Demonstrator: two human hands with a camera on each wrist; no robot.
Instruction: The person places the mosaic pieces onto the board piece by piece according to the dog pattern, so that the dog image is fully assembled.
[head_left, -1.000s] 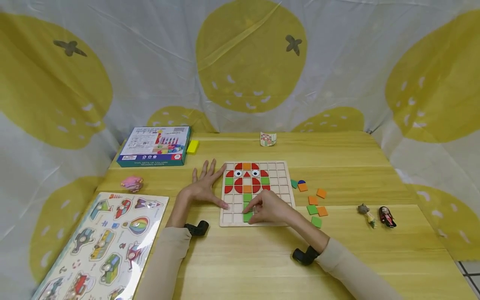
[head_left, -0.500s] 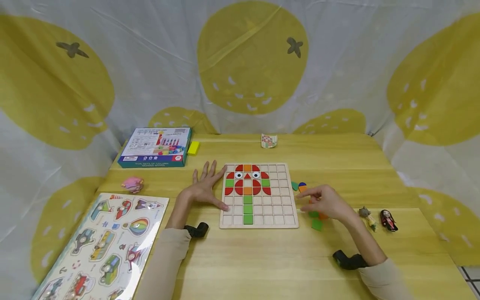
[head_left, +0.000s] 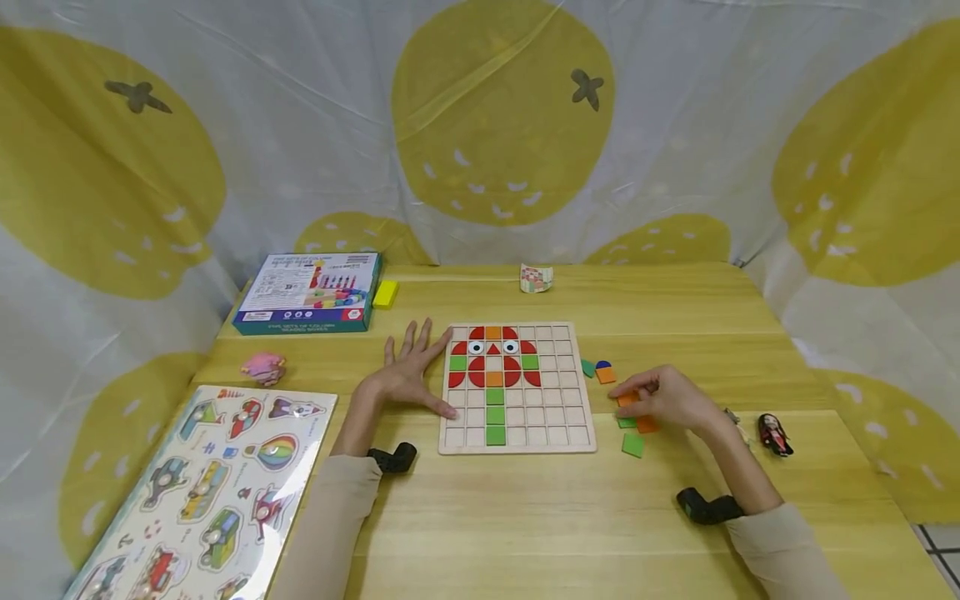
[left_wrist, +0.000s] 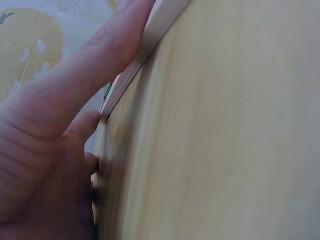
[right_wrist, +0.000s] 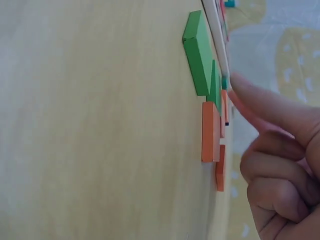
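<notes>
My left hand (head_left: 407,377) lies with fingers spread at the left side of a wooden grid board (head_left: 558,379). In the left wrist view its thumb (left_wrist: 95,70) rests along the board's edge. Red, green and orange pieces with two round eyes form a figure on the board, above a column of green squares (head_left: 495,414). To the right, my right hand (head_left: 671,402) hovers over loose tiles, thumb and index finger stretched out, the other fingers curled. An orange tile (head_left: 627,401) shows between those two fingertips. Closer to me lies a green tile (head_left: 632,446), seen large in the right wrist view.
A half-blue piece (head_left: 603,365) and an orange tile (head_left: 605,377) lie beside the board. Two small dolls are at right, one (head_left: 774,435) in full view. On the left are a picture puzzle (head_left: 300,492), a pink toy (head_left: 263,367), a box (head_left: 307,292) and a yellow block (head_left: 386,294).
My right hand has left the green column on the board and moved right, over the loose tiles. A green square is uncovered in the column. My left hand has stayed in place.
</notes>
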